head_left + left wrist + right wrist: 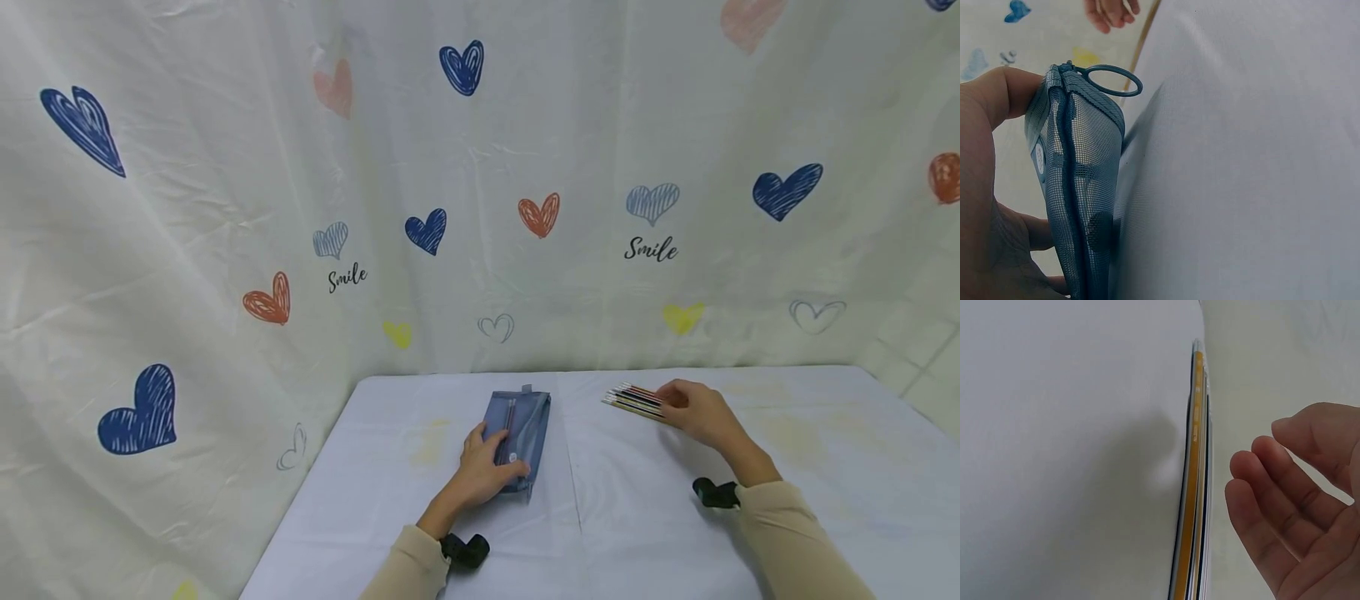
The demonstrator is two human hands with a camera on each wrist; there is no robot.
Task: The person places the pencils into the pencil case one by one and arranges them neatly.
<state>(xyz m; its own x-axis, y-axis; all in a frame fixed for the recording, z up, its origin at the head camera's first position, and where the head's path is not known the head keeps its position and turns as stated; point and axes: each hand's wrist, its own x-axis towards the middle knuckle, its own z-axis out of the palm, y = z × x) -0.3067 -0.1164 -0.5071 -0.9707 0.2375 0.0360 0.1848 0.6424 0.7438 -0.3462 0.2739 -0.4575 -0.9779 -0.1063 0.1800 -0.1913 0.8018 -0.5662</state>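
A blue mesh zip pencil case (534,425) lies flat on the table. My left hand (480,471) rests on its top face, thumb and fingers spread across it. In the left wrist view the thumb touches the case (1094,144) near its end with the ring zip pull (1138,84). Over to the right, several pencils (630,398) lie side by side in a bundle. My right hand (701,414) hovers at their near end. In the right wrist view its loosely bent fingers (1260,525) stand apart from the pencils (1191,469), holding nothing.
The table (637,517) is covered with a white cloth. Behind it hangs a pale curtain (570,125) printed with hearts and "Smile". A black wrist camera (465,552) sits on the left wrist, another camera (715,493) on the right.
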